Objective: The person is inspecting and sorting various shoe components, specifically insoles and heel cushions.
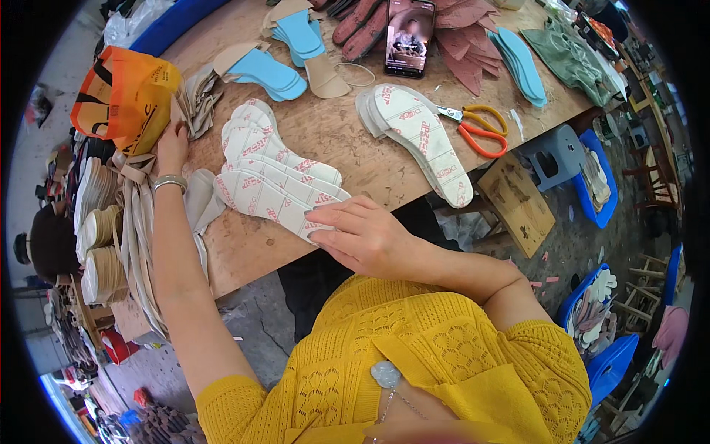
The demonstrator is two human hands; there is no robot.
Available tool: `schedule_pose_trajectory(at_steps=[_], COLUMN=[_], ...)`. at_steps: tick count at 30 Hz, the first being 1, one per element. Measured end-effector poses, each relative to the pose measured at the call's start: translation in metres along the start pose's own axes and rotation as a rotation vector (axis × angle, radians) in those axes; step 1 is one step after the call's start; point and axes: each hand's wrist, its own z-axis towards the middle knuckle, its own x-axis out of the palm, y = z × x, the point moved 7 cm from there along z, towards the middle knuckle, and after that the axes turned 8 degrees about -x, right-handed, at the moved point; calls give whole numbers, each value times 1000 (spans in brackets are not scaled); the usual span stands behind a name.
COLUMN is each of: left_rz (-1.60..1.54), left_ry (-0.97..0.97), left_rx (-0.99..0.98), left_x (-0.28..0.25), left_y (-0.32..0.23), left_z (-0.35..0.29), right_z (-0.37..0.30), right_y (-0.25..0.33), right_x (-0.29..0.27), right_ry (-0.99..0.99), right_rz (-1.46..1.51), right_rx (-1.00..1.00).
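Observation:
My left hand (174, 148) reaches to the table's left side, beside an orange bag (144, 100) and a bunch of beige fabric pieces (198, 103). Its fingertips are partly hidden there, so their grip does not show. In front of me, my right hand (366, 237) has its fingers closed on the near end of a white insole with red print (259, 200). More such insoles (255, 133) overlap behind it in a fanned pile. To the right lies another stack of white insoles (425, 140), reaching over the table's front edge.
Orange-and-yellow-handled scissors (481, 129) lie right of the insole stack. Farther back are light blue insoles (270, 74), a phone (409, 37) and dark red pieces (462, 37). Beige strips (140, 237) hang off the left edge. A blue stool (555, 155) stands right of the table.

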Motion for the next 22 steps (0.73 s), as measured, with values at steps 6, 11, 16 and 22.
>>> schedule_pose_trajectory(at_steps=[6,11,16,22], left_rz=[169,78,-248,-1377], left_ry=[-35,-155,-162,21], left_rx=[19,3,-246,-205], left_x=[-14,-26,-57,-79], left_y=[-31,-9,18,-54], left_z=[-7,-14,-17,-70], right_z=[-12,-10,-7,25], right_y=[1,11,9,-11], right_x=[-5,-6,-10,-32], right_ry=[-7,-18,-28,-226], right_rz=[-9,5,-8,64], right_rx=[35,2,-10,99])
